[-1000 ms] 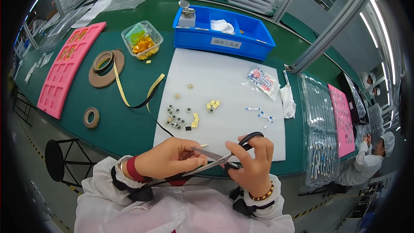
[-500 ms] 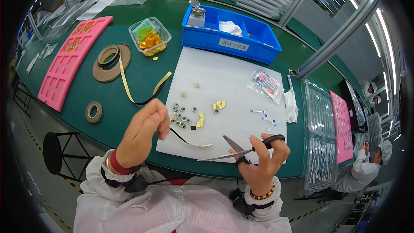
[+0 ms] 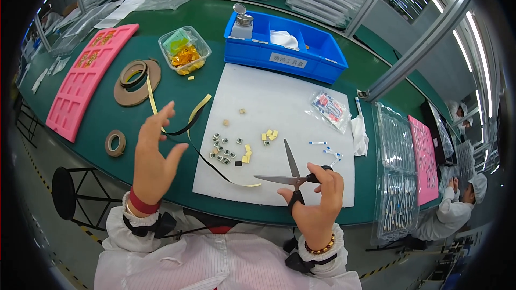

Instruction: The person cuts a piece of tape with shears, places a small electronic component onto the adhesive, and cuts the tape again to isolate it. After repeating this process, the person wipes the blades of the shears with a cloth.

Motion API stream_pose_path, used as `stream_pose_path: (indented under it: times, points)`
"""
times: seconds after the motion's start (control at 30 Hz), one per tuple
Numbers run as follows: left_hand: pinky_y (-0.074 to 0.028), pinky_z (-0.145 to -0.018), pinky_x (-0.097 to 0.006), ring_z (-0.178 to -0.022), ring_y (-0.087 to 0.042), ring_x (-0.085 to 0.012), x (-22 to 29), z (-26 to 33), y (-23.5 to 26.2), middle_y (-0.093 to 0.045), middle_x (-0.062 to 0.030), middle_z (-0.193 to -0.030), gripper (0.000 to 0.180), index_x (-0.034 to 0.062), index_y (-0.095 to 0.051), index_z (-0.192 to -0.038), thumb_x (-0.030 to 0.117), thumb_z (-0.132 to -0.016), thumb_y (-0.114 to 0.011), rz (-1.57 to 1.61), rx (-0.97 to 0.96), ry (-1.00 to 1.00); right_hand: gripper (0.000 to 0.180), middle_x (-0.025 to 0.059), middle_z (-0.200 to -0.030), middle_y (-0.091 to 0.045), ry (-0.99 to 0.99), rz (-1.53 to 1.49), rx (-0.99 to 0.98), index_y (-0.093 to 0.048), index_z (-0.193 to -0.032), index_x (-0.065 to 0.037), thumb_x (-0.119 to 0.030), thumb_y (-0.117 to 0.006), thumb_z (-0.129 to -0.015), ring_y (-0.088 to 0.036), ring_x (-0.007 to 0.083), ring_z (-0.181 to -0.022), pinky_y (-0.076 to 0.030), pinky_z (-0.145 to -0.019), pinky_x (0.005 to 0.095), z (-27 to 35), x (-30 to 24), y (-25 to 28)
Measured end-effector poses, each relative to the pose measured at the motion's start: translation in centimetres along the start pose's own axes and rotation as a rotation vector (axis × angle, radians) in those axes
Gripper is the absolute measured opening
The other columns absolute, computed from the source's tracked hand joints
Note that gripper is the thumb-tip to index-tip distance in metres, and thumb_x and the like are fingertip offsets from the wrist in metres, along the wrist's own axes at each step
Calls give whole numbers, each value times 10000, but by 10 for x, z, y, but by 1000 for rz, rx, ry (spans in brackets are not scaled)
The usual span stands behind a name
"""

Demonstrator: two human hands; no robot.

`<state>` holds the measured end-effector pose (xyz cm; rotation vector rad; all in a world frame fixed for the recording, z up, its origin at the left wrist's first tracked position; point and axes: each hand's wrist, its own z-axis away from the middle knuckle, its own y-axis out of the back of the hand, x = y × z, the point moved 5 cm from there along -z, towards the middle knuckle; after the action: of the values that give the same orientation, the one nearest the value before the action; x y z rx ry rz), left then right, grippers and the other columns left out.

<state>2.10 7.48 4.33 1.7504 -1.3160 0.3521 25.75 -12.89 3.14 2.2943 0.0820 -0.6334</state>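
My right hand [image 3: 320,201] grips black-handled scissors [image 3: 290,169], their blades spread apart over the front of the white mat [image 3: 290,102]. My left hand [image 3: 153,161] is raised with fingers apart and nothing in them, beside a strip of tape [image 3: 203,157]. Black on one face and pale yellow on the other, this strip runs from the tape roll [image 3: 133,74], and its free end rests on the mat. Between the hands lie several small metal-and-black parts [image 3: 223,153], several cut yellow pieces [image 3: 246,156] and a small black square [image 3: 238,164].
A pink foam tray [image 3: 88,86], a small tape roll [image 3: 115,143] and a clear tub [image 3: 185,53] stand left. Behind the mat is a blue divided bin [image 3: 287,56]. Rightward are a plastic bag [image 3: 329,110], white-and-blue strips [image 3: 330,153], a cloth [image 3: 359,135] and clear trays [image 3: 398,204].
My left hand has moved left, and its closed fingers have spread. The scissor blades have opened wider and turned upward. The tape strip shows more of its length.
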Motion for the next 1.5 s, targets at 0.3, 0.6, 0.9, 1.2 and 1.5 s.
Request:
stream_pose_path:
  times: [0.3, 0.6, 0.9, 1.2, 1.5]
  points:
    - [-543, -943, -354, -1128, -667, -226, 50, 60, -82, -732, -138, -1265, 392, 13, -683, -1377, 97, -994, -689, 773, -527, 233, 779, 141, -1266, -568, -156, -250, -139, -502, -1485, -34, -1, -833, -781, -527, 279, -1121, -512, -695, 314, -9, -40, -44]
    - [-494, -744, -247, -811, -630, -93, 29, 45, -83, -677, -31, -878, 286, -55, -730, -1201, 134, -1112, -534, 881, -368, 483, 776, 229, -1422, -601, -35, -616, -491, -447, -1578, -16, -1, -778, -876, -684, 334, -1176, -636, -836, 341, -3, -54, -38]
    - [-456, -608, -222, -653, -545, -73, 16, 49, -66, -577, -1, -752, 355, -33, -686, -1188, 243, -1153, -464, 942, -538, 619, 209, 67, -844, -764, -343, -115, 139, -782, -1036, 6, -189, -757, -965, -681, 118, -713, -520, -626, 287, -85, 153, 49]
    - [-417, -614, -232, -672, -512, -47, 25, 46, -64, -581, 30, -732, 261, -26, -743, -1128, 194, -987, -736, 659, -652, 487, 251, 110, -964, -776, -495, -133, 21, -726, -981, 38, -213, -738, -983, -711, 204, -808, -549, -758, 330, -113, 294, 26]
    - [-437, -675, -238, -717, -525, -66, 14, 50, -62, -616, -4, -827, 324, -12, -675, -1304, 52, -1002, -577, 840, -690, 599, 156, 61, -1059, -676, -467, -1267, 196, -638, -1106, -63, -212, -598, -1086, -656, 158, -954, -551, -935, 343, -181, 213, 35]
